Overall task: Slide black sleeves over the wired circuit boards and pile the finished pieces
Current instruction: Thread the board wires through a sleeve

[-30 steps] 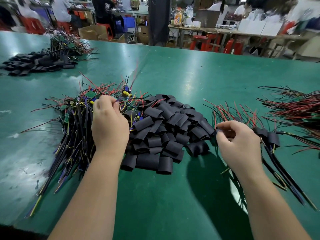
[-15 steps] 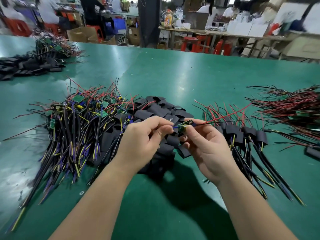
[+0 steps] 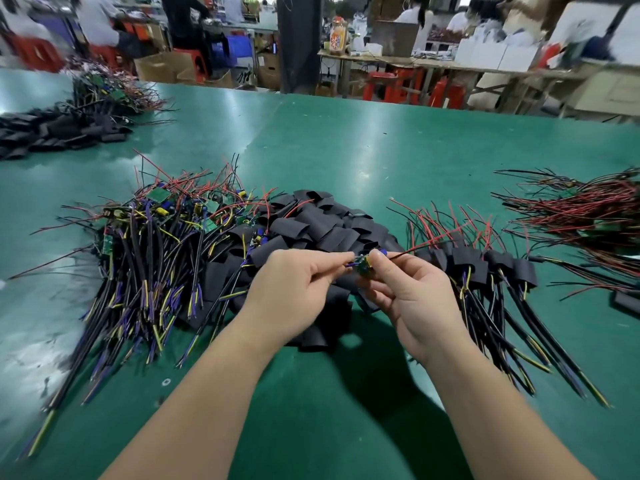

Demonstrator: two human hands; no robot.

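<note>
Brought together, left hand (image 3: 298, 289) pinches blue leads (image 3: 347, 267), right hand (image 3: 410, 299) pinches small green circuit board (image 3: 363, 267); its red wire (image 3: 420, 247) may snag black-sleeved pieces (image 3: 485, 266) nearby.

Open table (image 3: 381, 150) beyond sleeve heap (image 3: 323, 221)

The bench (image 3: 363, 150) wears a smooth green mat with a soft sheen. Lamp glare streaks it beyond the grips, and whitish scuffs dull it far left of the left grip (image 3: 298, 289). The sleeves (image 3: 322, 223) just behind both grips look like matt black, limp plastic tube. The circuit board (image 3: 363, 267) pinched between the left grip and the right grip (image 3: 412, 296) is glossy green, its wires coated in smooth plastic. Far beyond, cardboard boxes (image 3: 162, 65) look matt brown.
</note>
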